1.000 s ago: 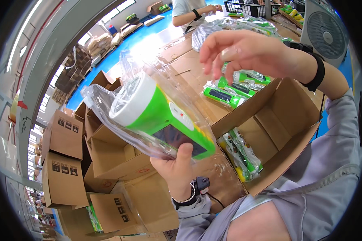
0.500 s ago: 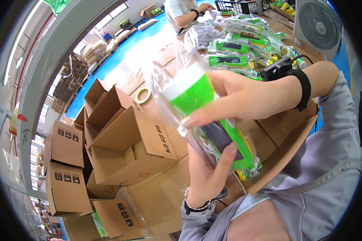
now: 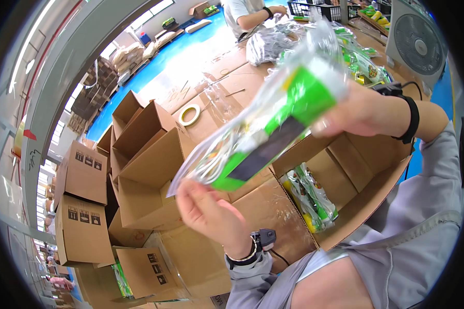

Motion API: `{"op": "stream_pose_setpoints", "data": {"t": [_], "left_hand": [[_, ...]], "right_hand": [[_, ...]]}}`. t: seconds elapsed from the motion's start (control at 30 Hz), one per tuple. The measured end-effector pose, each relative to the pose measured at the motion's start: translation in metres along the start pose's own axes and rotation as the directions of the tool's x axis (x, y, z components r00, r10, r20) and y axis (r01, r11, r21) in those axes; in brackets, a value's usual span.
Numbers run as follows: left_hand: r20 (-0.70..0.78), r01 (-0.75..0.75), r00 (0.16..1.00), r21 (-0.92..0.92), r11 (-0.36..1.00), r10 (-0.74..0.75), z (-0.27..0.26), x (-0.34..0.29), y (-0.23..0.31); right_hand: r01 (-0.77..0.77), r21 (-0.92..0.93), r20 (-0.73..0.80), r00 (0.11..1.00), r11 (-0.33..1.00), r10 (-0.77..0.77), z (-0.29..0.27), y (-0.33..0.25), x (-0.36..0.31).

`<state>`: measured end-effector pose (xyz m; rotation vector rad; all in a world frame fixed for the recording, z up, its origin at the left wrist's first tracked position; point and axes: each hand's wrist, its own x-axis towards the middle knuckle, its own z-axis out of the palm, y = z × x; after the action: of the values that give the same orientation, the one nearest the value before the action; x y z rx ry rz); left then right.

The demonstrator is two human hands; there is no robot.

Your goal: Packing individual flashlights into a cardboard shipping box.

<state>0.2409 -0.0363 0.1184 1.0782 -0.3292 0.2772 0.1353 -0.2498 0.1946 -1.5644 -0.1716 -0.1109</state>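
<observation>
Left hand under low end of bagged green lamp, fingers curled on clear wrap. Right hand clamps lamp's top end. Lamp tilted above open cardboard box. Tape roll on table beyond lamp.

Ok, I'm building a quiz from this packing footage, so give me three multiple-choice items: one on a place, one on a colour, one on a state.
1. Where does the roll of tape lie?
A. on the flat cardboard behind the open boxes
B. inside the open box by the person's lap
C. on the fan

2. What colour is the bagged item mainly?
A. red
B. green
C. blue

3. How is the bagged item held?
A. by the right hand alone
B. resting in a box
C. between both hands, left hand at the lower end

Answers: 1 A, the roll sits on brown sheets; 2 B, green body shows through clear plastic; 3 C, a hand at each end.
</observation>
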Motion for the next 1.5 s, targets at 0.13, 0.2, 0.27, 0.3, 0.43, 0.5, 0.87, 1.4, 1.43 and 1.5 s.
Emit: {"op": "stream_pose_setpoints", "data": {"t": [0.13, 0.2, 0.27, 0.3, 0.43, 0.5, 0.87, 1.4, 1.43, 1.5], "left_hand": [[-0.224, -0.076, 0.972, -0.014, 0.997, 0.071, 0.005, 0.007, 0.009], [-0.037, -0.124, 0.991, 0.035, 0.992, 0.126, -0.004, -0.001, 0.011], [0.183, -0.257, 0.954, 0.083, 0.963, 0.239, -0.006, -0.004, 0.013], [0.183, -0.258, 0.954, 0.086, 0.962, 0.24, -0.005, -0.005, 0.016], [0.0, -0.268, 0.962, 0.183, 0.946, 0.273, -0.011, -0.011, 0.021], [0.194, -0.365, 0.914, 0.013, 0.931, 0.356, -0.007, -0.018, 0.018], [0.385, 0.045, 0.922, 0.011, 0.999, -0.046, -0.005, -0.001, 0.009], [0.657, 0.59, 0.753, -0.651, 0.477, -0.035, -0.018, 0.008, -0.021], [0.656, 0.589, 0.754, -0.652, 0.477, -0.034, -0.019, 0.014, -0.019], [0.907, 0.731, 0.412, -0.389, 0.561, 0.093, -0.021, 0.026, -0.017]], "right_hand": [[-0.325, 0.172, 0.208, 0.934, 0.93, 0.289, 0.001, 0.023, -0.011], [-0.361, 0.035, 0.326, 0.886, 0.932, 0.33, 0.0, 0.035, -0.014], [-0.411, -0.007, 0.342, 0.856, 0.912, 0.388, -0.003, 0.046, -0.017], [-0.455, -0.056, 0.36, 0.821, 0.889, 0.443, -0.003, 0.049, -0.018], [-0.487, -0.056, 0.361, 0.804, 0.872, 0.472, -0.004, 0.052, -0.015], [-0.47, -0.135, 0.332, 0.808, 0.873, 0.486, -0.004, 0.05, -0.014], [-0.217, -0.115, -0.105, 0.973, 0.969, 0.205, -0.015, 0.006, -0.014], [0.125, -0.174, 0.005, 0.992, 0.977, -0.126, -0.043, 0.013, -0.011], [0.232, -0.236, 0.094, 0.972, 0.944, -0.215, -0.043, 0.013, -0.008], [0.144, -0.247, 0.158, 0.982, 0.958, -0.107, -0.036, -0.001, -0.012]]}}
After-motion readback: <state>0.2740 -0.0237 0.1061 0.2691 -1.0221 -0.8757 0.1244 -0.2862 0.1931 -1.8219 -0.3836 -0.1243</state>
